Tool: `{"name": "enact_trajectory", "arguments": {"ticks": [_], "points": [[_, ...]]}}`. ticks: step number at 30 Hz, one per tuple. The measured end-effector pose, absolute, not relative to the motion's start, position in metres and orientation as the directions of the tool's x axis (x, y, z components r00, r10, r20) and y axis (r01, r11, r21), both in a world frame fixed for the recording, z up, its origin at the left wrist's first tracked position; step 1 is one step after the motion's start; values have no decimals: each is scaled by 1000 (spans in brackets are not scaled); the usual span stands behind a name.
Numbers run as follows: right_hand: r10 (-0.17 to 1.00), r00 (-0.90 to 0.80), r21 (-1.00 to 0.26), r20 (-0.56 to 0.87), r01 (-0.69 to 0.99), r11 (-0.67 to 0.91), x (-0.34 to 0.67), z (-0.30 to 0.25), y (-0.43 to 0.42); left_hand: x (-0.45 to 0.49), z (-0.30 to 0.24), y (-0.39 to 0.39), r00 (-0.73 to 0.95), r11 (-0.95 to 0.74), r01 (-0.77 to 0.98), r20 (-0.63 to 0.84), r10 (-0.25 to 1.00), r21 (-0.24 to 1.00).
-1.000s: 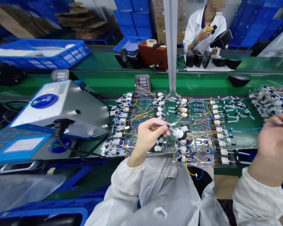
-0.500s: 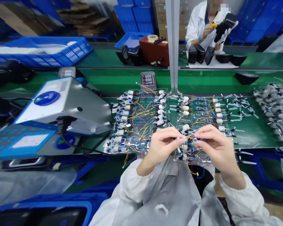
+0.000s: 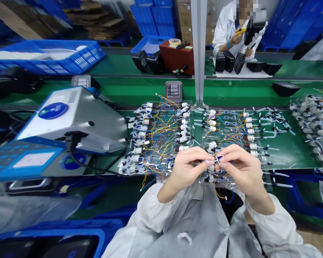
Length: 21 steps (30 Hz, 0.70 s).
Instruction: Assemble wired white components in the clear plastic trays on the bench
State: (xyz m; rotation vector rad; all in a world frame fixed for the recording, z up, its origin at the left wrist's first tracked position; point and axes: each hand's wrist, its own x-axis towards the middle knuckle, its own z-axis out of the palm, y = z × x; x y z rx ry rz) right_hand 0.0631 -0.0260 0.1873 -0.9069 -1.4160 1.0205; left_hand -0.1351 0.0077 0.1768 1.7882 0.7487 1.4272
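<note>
My left hand (image 3: 191,165) is closed in a pinch over the right-hand batch of parts. Whatever lies between its fingertips is too small to make out. Close against it, my right hand (image 3: 240,166) pinches a small blue-and-white circuit board (image 3: 219,158) by its edge. Beneath both hands lie wired assemblies on clear plastic, with white cylindrical parts (image 3: 212,123) and thin coloured wires. A second batch of wired assemblies (image 3: 161,132) spreads out to the left. White zip ties (image 3: 277,120) are strewn to the right.
A silver-and-blue machine (image 3: 97,122) with a black cable stands at the left. Behind the parts are a display unit (image 3: 173,91) and a metal post (image 3: 198,53). More bagged parts (image 3: 316,125) lie far right. Across the bench, a co-worker (image 3: 237,36) holds a black device.
My fingertips have come closer together, and my right hand has shifted slightly left. A small blue board now shows between them, where yellow wires showed before.
</note>
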Motion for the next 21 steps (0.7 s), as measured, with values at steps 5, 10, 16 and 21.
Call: {"name": "enact_trajectory", "arguments": {"ticks": [5,10,16,21], "points": [[927,-73,-925,369,64,374,63,187,-25,-135,177,7,215,-613,45,592,777,789],[905,-87,-886,416,188,425,63,189,-24,-133,173,5,191,-637,100,613,766,764],[887,-133,-833,442,306,461,69,192,-23,-128,166,3,217,-681,135,649,729,720],[897,-105,-857,430,265,442,73,185,-24,-123,165,6,236,-683,113,649,724,721]]}}
